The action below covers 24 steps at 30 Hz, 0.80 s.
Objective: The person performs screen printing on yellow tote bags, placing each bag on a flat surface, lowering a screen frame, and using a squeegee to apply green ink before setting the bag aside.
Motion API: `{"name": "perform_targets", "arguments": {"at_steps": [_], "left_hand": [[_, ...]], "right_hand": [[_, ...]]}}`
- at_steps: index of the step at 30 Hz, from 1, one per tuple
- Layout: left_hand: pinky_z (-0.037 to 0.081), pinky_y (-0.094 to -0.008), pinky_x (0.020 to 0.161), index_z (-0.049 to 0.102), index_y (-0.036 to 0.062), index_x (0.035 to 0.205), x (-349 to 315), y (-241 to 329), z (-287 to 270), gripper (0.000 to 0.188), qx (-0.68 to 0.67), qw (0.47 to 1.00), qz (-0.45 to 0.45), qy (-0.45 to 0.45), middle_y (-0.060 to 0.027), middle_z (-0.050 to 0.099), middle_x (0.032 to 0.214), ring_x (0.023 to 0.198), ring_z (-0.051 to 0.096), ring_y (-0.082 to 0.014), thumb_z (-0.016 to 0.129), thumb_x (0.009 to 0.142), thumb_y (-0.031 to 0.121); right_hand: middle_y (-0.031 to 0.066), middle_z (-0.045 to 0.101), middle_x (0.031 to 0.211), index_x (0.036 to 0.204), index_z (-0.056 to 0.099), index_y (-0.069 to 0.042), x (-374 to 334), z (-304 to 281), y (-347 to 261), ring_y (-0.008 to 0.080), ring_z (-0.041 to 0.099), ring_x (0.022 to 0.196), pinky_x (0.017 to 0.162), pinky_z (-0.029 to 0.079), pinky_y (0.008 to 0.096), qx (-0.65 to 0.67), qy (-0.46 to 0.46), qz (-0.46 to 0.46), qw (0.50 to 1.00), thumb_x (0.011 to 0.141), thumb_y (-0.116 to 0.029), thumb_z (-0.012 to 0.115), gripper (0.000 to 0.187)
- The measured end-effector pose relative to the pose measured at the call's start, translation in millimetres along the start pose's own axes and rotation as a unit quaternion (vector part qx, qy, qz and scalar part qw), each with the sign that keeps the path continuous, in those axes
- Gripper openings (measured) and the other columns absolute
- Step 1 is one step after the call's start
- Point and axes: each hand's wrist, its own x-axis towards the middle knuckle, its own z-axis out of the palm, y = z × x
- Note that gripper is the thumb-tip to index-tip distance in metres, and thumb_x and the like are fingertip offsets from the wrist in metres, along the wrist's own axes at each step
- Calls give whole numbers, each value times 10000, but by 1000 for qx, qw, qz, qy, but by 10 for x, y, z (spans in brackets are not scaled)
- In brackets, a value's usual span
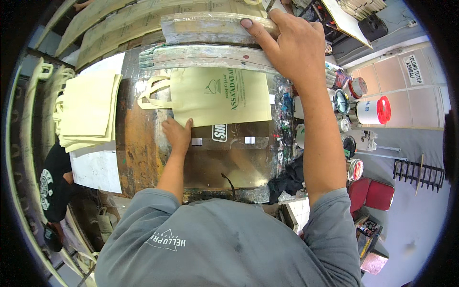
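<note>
A pale yellow tote bag [201, 98] with a green print lies flat on the worktable, its handle loops [154, 93] pointing left. My left hand [177, 136] is at the bag's near left corner, thumb against the edge and the other fingers beside it, partly hidden. At the far side, my right hand [299, 45] grips the raised wooden screen printing frame [205, 27], its thumb lying along the near face and its fingers over the top. Just in front of this frame runs a paint-stained bar [201, 56] across the table, beyond the bag.
Left of the bag sits a stack of yellow tote bags [88, 107] on white paper. Racks with more bags [119, 36] stand behind and left. Paint cans [368, 110] line the right side. A black cloth [289, 179] lies at the near right corner. Another person's dark sleeve [57, 172] shows at left.
</note>
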Motion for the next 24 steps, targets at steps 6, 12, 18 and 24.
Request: {"name": "perform_targets", "arguments": {"at_steps": [6, 12, 18, 24], "left_hand": [[541, -523, 944, 670, -80, 1153, 362, -314, 172, 439, -156, 986, 48, 14, -303, 731, 1089, 1066, 704, -467, 800, 901, 254], [608, -431, 821, 695, -65, 1218, 995, -55, -1791, 404, -240, 966, 71, -62, -207, 762, 1106, 943, 754, -318, 741, 982, 259], [617, -343, 804, 658, 7, 1314, 1163, -1886, -3768, 362, -436, 900, -6, -1, -78, 751, 1150, 987, 731, -176, 692, 1038, 240], [577, -383, 923, 551, 39, 1437, 961, -3595, -4853, 437, -445, 885, -81, 108, -95, 699, 1267, 1103, 695, -216, 658, 1057, 228]], "right_hand": [[173, 653, 728, 792, 634, -40, -4, 37, -66, 370, 637, 763, 749, 386, 469, 7, 13, 2, 1000, 973, -626, 631, 613], [218, 690, 835, 911, 660, -23, 165, -42, 122, 397, 663, 861, 797, 416, 485, -6, -46, 25, 999, 1000, -565, 616, 551], [192, 657, 803, 886, 634, -28, -114, -61, -168, 384, 624, 817, 800, 393, 458, 6, -21, 32, 999, 996, -530, 640, 513], [190, 672, 836, 901, 647, -24, -223, -115, -179, 377, 634, 845, 820, 404, 455, -28, -30, 27, 999, 985, -513, 656, 496]]}}
